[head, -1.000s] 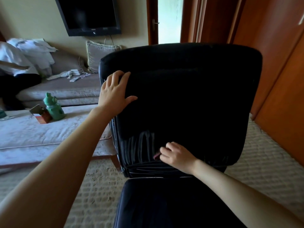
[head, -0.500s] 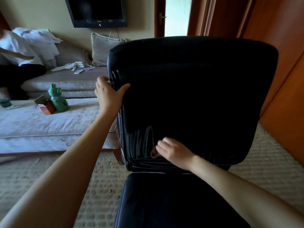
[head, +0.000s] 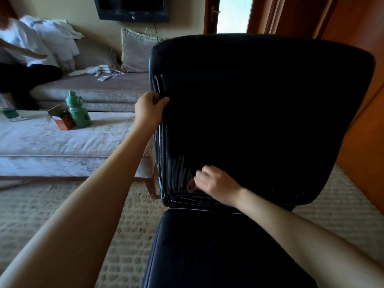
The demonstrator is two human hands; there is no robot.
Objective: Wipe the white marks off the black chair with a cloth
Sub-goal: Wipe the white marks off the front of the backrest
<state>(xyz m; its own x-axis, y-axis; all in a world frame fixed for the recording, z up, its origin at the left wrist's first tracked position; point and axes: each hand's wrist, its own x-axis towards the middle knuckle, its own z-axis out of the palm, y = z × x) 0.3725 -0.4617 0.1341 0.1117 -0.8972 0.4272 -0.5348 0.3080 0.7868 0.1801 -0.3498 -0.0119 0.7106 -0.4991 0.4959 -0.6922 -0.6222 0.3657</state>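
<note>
The black chair (head: 259, 113) fills the middle of the view, backrest facing me, seat below. Pale streaks (head: 178, 171) run down the backrest's lower left part. My left hand (head: 148, 111) grips the backrest's left edge, fingers curled round behind it and thumb on the front. My right hand (head: 216, 183) presses on the lower backrest beside the streaks, fingers curled over a small dark reddish cloth (head: 190, 186). Only a corner of the cloth shows under the fingers.
A grey sofa (head: 62, 140) stands at the left with a green bottle (head: 79, 110) and a small box (head: 62, 120) on it. A person (head: 18, 59) sits at the far left. Wooden doors (head: 361, 100) stand at the right. Carpet surrounds the chair.
My left hand slid from flat on the upper backrest front down to its left edge and now grips it. My right hand stays low on the backrest with small shifts. The view moved left.
</note>
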